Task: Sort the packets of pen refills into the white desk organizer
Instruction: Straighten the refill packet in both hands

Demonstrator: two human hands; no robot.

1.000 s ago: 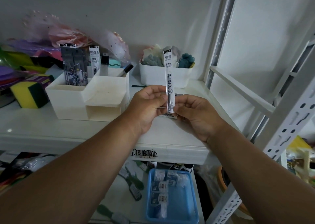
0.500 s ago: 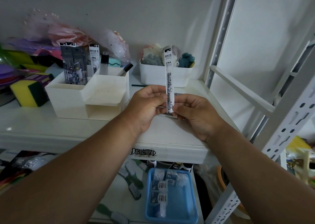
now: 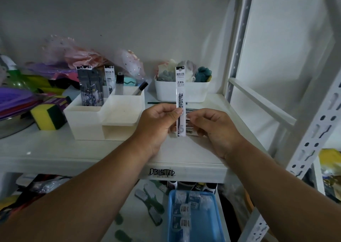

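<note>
white shelf [image 3: 55,155] w/ organizer [image 3: 103,120], left hand [image 3: 158,123] pinching refill pkt [image 3: 180,101]

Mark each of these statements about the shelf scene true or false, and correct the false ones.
1. The left hand pinches a refill packet held upright. True.
2. The white desk organizer holds no packets yet. False: several packets stand in its back left compartment.
3. The yellow and green sponge lies left of the organizer. True.
4. The blue tray sits on the same shelf as the organizer. False: it sits on the shelf below.
</note>
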